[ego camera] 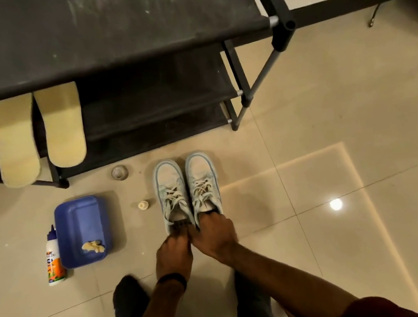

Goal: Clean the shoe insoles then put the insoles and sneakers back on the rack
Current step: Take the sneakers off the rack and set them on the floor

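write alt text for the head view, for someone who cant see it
A person's left hand and right hand each grip the heel of a white sneaker standing on the tiled floor; two yellow insoles lean against a black rack.

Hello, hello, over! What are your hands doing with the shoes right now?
Left hand and right hand each grip a sneaker heel. Sneakers on floor, toes toward rack. Insoles lean on rack. Small jar near the toes.
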